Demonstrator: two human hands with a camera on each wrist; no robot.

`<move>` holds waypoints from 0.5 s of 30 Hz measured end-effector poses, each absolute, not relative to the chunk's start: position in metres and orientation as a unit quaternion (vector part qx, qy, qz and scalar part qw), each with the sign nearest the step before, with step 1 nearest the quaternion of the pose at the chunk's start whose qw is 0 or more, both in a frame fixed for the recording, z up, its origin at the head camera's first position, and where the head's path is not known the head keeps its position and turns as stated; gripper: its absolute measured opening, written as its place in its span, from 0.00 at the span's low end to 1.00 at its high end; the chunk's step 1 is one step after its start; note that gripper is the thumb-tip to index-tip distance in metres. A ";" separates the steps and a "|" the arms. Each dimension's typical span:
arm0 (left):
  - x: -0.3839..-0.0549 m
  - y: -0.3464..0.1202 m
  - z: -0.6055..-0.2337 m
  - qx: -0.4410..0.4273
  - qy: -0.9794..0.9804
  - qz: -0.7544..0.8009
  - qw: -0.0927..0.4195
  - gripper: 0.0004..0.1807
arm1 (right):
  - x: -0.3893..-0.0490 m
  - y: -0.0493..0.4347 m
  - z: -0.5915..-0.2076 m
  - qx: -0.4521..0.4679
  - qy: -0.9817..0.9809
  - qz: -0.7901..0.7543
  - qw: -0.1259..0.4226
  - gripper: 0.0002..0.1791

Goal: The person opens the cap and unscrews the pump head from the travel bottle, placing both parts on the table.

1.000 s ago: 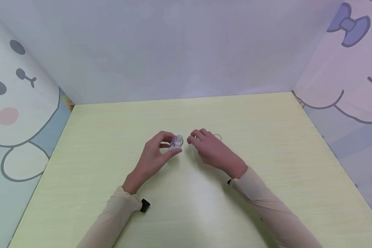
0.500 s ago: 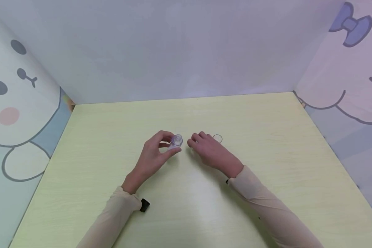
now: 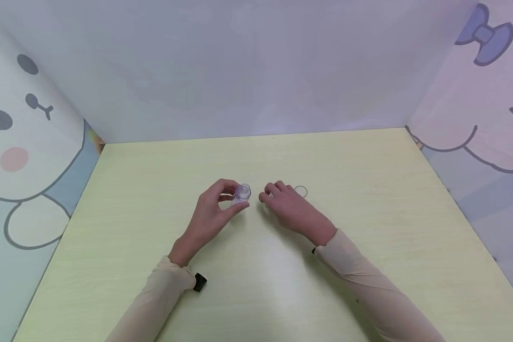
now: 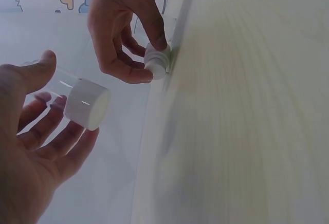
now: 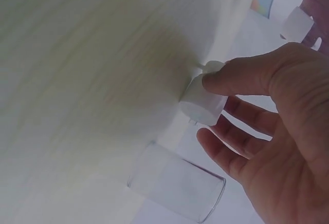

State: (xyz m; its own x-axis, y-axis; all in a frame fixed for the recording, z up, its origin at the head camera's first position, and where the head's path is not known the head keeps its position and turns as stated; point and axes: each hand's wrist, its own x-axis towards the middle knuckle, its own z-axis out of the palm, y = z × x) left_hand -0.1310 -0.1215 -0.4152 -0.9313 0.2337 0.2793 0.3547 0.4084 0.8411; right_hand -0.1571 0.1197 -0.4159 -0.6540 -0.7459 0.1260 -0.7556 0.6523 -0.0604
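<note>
My left hand [image 3: 213,204] holds a small bottle [image 3: 242,192] above the table, thumb on one side and fingers on the other. Its narrow clear neck points up in the head view; the left wrist view shows a clear body and a white base [image 4: 86,103]. A short distance to the right, my right hand [image 3: 292,204] pinches a white pump head [image 5: 203,100] between thumb and fingers, low over the tabletop. That piece has a wide collar and a narrower end. In the head view the right hand's fingers mostly hide it.
A clear, cylindrical cap [image 5: 177,183] stands on the table beside my right hand; from above only its thin round rim [image 3: 301,185] shows. The pale wooden table [image 3: 154,175] ends at a plain back wall [image 3: 256,71], with cartoon-printed panels at both sides.
My right hand has shifted slightly toward me, so more of the clear cap's rim shows. The left hand keeps its hold on the bottle, nearly still.
</note>
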 end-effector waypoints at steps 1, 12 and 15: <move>-0.131 -0.121 -0.416 -0.176 -0.837 -0.515 0.061 0.23 | -0.157 0.120 -0.416 0.414 -0.907 0.054 0.047 0.17; -0.140 -0.116 -0.416 -0.132 -0.833 -0.535 0.041 0.25 | -0.148 0.126 -0.406 0.418 -0.904 0.045 0.084 0.18; -0.142 -0.114 -0.417 -0.115 -0.832 -0.542 0.028 0.24 | -0.142 0.128 -0.402 0.410 -0.907 0.047 0.082 0.20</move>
State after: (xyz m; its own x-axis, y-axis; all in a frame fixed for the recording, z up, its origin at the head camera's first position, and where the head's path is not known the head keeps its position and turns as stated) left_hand -0.1418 -0.1142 -0.4168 -0.9721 0.1606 0.1709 0.2213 0.3863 0.8954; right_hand -0.1421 0.1283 -0.4017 -0.6504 -0.7361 0.1874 -0.7517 0.6593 -0.0189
